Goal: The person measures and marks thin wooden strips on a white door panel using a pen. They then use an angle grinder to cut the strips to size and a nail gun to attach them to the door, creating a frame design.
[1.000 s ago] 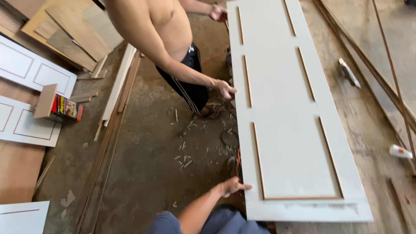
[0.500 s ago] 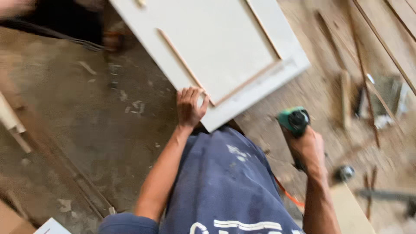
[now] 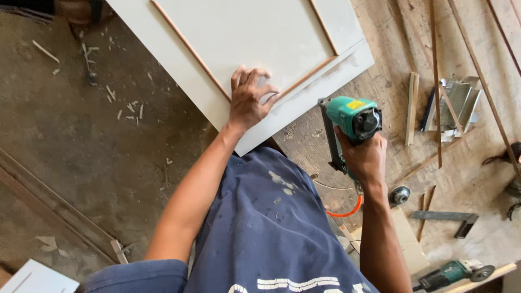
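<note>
A white door panel [image 3: 244, 38] with thin wooden trim strips lies across the top of the view. My left hand [image 3: 248, 97] rests flat, fingers spread, on its near corner beside a trim strip [image 3: 187, 49]. To the right, my right hand [image 3: 366, 154] grips a green pneumatic nail gun [image 3: 350, 122] held just off the panel's lower edge. An orange air hose [image 3: 347, 210] curls below the tool. My blue shirt fills the lower middle.
Thin wooden strips [image 3: 434, 76] lie on the plywood floor at right, with metal pieces [image 3: 458, 106], a try square [image 3: 445, 217], a small round wheel [image 3: 400, 194] and a green angle grinder [image 3: 453, 271]. Wood chips litter the concrete at left. A white panel corner [image 3: 38, 279] shows at bottom left.
The view has swung down from the whole panel and another person to its near corner. My left hand now lies flat on the corner. My right hand has brought the nail gun closer to the edge.
</note>
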